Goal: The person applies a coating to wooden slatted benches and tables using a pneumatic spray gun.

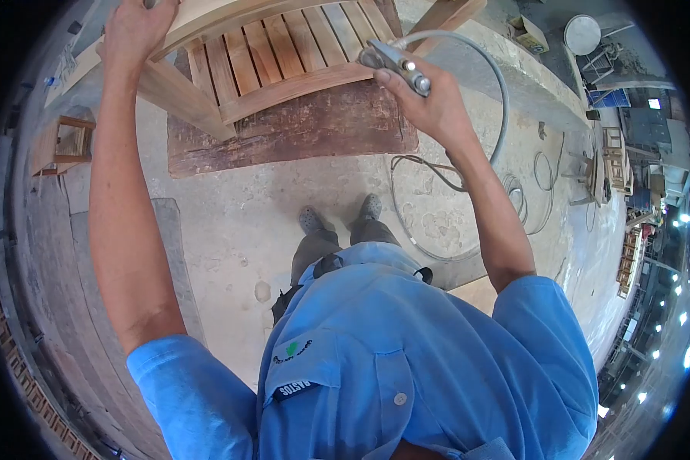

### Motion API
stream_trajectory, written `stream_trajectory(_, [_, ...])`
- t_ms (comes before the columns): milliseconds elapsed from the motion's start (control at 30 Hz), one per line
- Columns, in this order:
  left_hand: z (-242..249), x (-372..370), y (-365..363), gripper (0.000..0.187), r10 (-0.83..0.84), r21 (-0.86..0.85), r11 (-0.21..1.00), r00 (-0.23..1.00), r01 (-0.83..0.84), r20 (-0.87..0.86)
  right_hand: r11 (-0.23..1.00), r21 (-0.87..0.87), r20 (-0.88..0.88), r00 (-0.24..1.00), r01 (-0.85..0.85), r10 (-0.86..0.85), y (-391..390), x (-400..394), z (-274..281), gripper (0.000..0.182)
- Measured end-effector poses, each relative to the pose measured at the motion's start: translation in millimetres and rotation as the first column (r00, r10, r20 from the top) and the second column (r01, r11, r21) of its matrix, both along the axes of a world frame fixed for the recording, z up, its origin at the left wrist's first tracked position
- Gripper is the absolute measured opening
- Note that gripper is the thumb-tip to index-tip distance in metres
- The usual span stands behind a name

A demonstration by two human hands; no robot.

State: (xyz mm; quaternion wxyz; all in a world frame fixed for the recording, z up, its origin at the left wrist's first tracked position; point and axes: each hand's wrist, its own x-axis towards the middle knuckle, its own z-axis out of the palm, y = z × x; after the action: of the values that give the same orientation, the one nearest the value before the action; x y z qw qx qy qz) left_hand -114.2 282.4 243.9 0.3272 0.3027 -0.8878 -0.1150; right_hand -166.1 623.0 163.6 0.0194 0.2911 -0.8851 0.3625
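A slatted wooden bench or chair [284,50] stands at the top of the view on a stained brown board [299,126]. My left hand [138,34] is closed over its pale curved top rail [207,19] at the upper left, with the fingertips partly cut off by the frame edge. In my right hand [433,103] is a silver air tool [397,67], wrapped by the fingers with the thumb along its near side. A grey hose [502,92] loops from the tool down to the right. The tool overlaps the right end of the slatted seat in this view.
More hose [437,253] lies coiled on the concrete floor [238,253] to the right of my feet [337,215]. A small wooden frame [65,146] stands at the left. Along the right are a low concrete ledge [525,84], a round-topped stool [583,34] and wooden furniture [615,161].
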Motion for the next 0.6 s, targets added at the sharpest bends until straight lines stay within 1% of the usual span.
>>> stream_trajectory(67, [0,-3,-2,0.065,0.017,0.046,0.999,1.000,-0.018,0.016,0.999,0.033,0.009,0.999,0.030,-0.030,-4,-3,2,0.040])
stream_trajectory(167, [-1,-2,-4,0.066,-0.011,0.071,0.997,1.000,0.011,-0.010,0.992,0.128,0.062,0.998,0.004,-0.012,2,2,-3,0.039])
stream_trajectory(267, [1,4,5,0.066,-0.012,0.021,1.000,1.000,0.012,-0.014,0.999,0.037,0.148,0.989,-0.016,0.011,12,20,-13,0.038])
stream_trajectory(367, [-2,1,1,0.066,0.002,-0.010,1.000,1.000,-0.003,-0.013,0.999,0.042,0.087,0.996,-0.030,0.027,13,18,-16,0.036])
stream_trajectory(467, [3,5,6,0.066,-0.043,0.001,0.999,0.999,0.043,0.008,0.999,-0.031,0.037,0.999,-0.021,0.022,4,6,-14,0.035])
stream_trajectory(567, [-6,-6,-13,0.066,0.001,-0.045,0.999,1.000,0.000,0.020,1.000,0.009,0.036,0.999,0.008,-0.008,-8,-6,-5,0.036])
stream_trajectory(600, [-5,-7,-14,0.066,0.003,-0.048,0.999,1.000,-0.002,0.026,1.000,-0.011,0.034,0.999,0.007,-0.007,-12,-10,-2,0.037])
